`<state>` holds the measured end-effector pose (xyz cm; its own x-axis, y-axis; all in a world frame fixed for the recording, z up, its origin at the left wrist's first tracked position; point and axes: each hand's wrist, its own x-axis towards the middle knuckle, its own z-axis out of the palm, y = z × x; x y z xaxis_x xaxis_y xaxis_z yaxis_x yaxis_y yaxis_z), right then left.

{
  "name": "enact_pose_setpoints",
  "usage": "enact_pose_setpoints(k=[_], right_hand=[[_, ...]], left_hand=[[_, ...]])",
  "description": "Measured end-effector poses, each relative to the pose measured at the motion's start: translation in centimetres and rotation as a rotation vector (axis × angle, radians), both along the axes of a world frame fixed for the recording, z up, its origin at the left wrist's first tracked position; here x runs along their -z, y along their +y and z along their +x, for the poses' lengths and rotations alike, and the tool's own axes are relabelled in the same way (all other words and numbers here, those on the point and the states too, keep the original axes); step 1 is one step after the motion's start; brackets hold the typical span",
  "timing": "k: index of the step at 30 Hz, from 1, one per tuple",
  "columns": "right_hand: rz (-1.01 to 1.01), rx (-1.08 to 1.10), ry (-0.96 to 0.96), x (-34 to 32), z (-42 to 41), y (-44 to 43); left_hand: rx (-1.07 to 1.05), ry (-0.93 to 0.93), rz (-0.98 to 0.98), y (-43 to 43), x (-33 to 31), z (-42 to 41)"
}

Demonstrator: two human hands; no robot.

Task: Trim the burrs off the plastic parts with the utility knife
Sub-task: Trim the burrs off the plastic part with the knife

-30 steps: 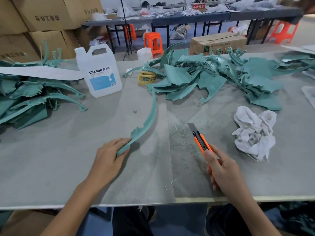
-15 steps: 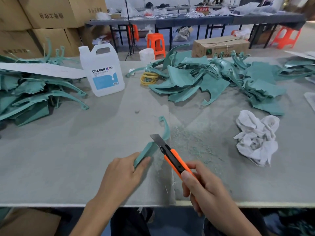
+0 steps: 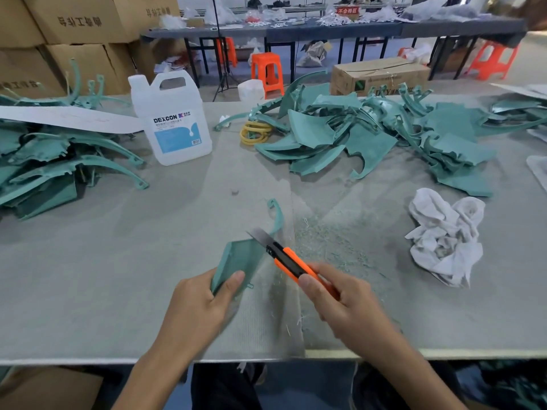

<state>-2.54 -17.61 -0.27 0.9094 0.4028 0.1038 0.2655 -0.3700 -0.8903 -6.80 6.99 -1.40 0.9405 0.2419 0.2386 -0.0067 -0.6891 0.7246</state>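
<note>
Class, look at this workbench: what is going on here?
A person is trimming a teal plastic part with an orange utility knife. The left hand grips the part; the right hand holds the knife, blade against the part's upper edge. More teal parts lie piled on the table.

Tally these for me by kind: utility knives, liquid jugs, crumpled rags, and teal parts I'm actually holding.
Orange utility knife, in the right hand: 1
White plastic liquid jug: 1
Crumpled white cloth rag: 1
Teal curved plastic part, in the left hand: 1
Total: 4
</note>
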Motion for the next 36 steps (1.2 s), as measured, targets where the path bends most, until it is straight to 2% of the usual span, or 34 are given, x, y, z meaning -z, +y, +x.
enact_pose_setpoints(k=[5,8,12,14,17,22,28,31,34,36], right_hand=[[-0.132,-0.022,-0.067,0.6,5.9,0.1],[-0.274,-0.010,-0.100,1.3,10.3,0.4],[-0.495,-0.058,-0.102,1.7,16.2,1.0],[-0.564,-0.073,-0.107,1.7,18.5,1.7],[-0.642,-0.076,-0.158,1.6,20.7,3.2],[-0.829,-0.017,-0.289,0.7,21.6,4.1],[-0.685,-0.016,-0.278,-2.1,17.4,2.5],[-0.617,-0.121,-0.286,-5.2,13.8,1.6],[-0.465,-0.265,-0.226,-9.1,9.8,1.1],[-0.447,-0.329,-0.232,-11.1,7.6,1.6]], left_hand=[[-0.016,0.046,-0.136,1.5,0.6,0.7],[-0.025,0.091,-0.295,2.3,1.1,0.8],[0.004,0.125,-0.343,2.7,0.9,1.2],[0.024,0.137,-0.433,3.0,0.9,1.4],[0.008,0.143,-0.542,3.2,1.1,1.2],[-0.014,0.121,-0.595,3.1,1.6,0.8],[-0.009,0.085,-0.579,2.5,1.8,0.2],[-0.049,0.089,-0.528,2.3,2.0,0.1],[-0.084,0.107,-0.535,1.8,2.0,0.1],[-0.094,0.110,-0.510,1.6,1.7,0.1]])
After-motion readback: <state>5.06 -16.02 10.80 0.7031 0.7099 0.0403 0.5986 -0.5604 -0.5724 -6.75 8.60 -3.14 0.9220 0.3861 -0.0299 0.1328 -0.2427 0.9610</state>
